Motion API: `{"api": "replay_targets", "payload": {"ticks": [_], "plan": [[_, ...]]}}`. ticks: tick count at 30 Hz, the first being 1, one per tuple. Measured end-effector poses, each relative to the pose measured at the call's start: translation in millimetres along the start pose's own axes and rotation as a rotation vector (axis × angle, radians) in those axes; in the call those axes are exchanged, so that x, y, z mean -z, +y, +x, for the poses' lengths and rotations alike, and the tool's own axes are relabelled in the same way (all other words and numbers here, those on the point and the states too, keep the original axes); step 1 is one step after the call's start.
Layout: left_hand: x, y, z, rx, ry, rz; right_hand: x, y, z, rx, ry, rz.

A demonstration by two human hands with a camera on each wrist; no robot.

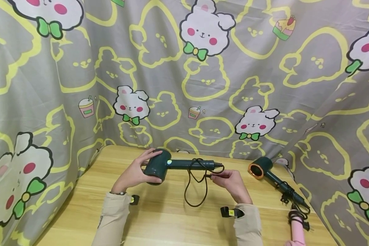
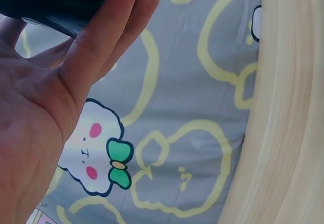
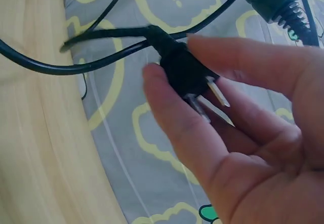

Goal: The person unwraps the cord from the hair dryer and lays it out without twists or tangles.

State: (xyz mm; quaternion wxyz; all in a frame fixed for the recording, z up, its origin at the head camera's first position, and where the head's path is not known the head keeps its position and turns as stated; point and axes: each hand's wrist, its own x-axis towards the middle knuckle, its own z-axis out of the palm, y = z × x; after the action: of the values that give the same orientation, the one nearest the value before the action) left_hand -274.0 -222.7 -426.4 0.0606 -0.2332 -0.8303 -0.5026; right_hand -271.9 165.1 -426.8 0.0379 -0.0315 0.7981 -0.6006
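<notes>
A dark green hair dryer (image 1: 157, 167) is held above the table, its handle (image 1: 184, 164) pointing right. My left hand (image 1: 134, 173) grips the barrel, thumb below and fingers over the top; the left wrist view shows the palm beside the dark barrel (image 2: 55, 3). With thumb and fingers, my right hand (image 1: 232, 184) pinches the black two-pin plug (image 3: 185, 72), whose metal prongs point back towards the palm in the right wrist view. The black cord (image 1: 186, 196) hangs in a loop under the handle and crosses over it near the ribbed end.
At the right of the wooden table (image 1: 166, 223) lies a second green hair dryer (image 1: 262, 165), with a copper-coloured rim and its cord wrapped round the handle. Nearer me is a pink handle (image 1: 297, 232) wound with black cord. A patterned grey curtain (image 1: 172, 78) encloses the table.
</notes>
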Motion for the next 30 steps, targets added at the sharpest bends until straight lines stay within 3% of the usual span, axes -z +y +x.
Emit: {"api": "replay_targets", "payload": {"ticks": [6, 11, 15, 20, 25, 30], "plan": [[-1.6, 2.6, 0.6, 0.017, -0.038, 0.005, -3.6, -0.1, 4.7, -0.039, 0.158, 0.095], [-5.6, 5.1, 2.2, 0.017, -0.104, 0.003, -4.0, 1.5, 6.6, 0.0, 0.263, 0.122], [-10.2, 3.7, 4.9, -0.005, -0.142, -0.006, -2.9, -0.2, 6.5, 0.055, 0.303, 0.202], [-13.9, 0.9, 7.1, -0.022, -0.172, -0.008, 1.0, -3.5, 3.5, 0.121, 0.313, 0.31], [-14.6, 1.0, 6.0, 0.022, -0.215, -0.018, 4.2, -9.1, 0.0, 0.175, 0.291, 0.403], [-16.3, 1.9, 5.7, 0.048, -0.239, -0.019, 0.6, -21.0, -6.0, 0.209, 0.269, 0.428]]}}
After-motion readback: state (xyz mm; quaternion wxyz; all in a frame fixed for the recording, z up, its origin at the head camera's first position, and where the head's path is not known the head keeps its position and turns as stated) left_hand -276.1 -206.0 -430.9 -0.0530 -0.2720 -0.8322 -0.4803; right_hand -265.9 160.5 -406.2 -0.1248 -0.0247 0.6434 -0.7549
